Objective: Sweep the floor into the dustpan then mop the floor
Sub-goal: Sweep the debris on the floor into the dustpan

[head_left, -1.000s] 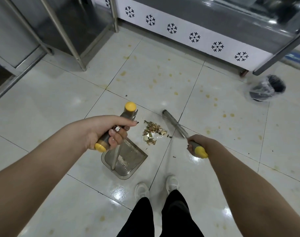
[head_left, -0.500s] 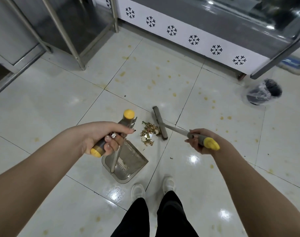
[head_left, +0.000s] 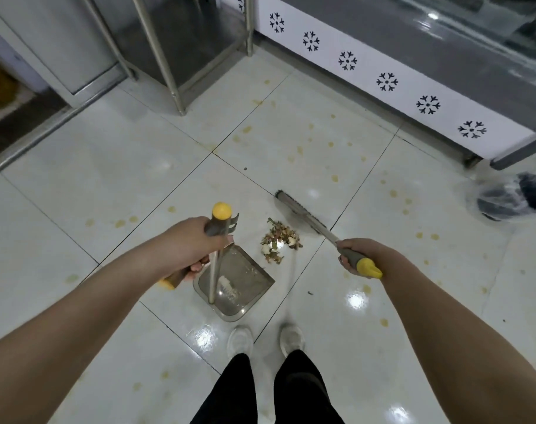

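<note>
The broom (head_left: 303,217) slants forward-left from the right hand (head_left: 363,255).

dustpan (head_left: 245,276): grey metal, flat on floor (head_left: 138,185), mouth facing the scraps (head_left: 280,240), upright pole gripped in my left hand (head_left: 187,243) | broom (head_left: 294,209): grey head just beyond the scraps, blurred, yellow-ended handle gripped in my right hand (head_left: 370,249) | scraps: small brown-white heap between pan and broom | floor: glossy white tile, yellow spots

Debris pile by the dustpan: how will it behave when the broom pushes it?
Debris pile looks like loose flakes and scraps, so probably light and apt to scatter, not slide as one. Glossy tile floor likely lets bits skid easily toward the dustpan.
</note>
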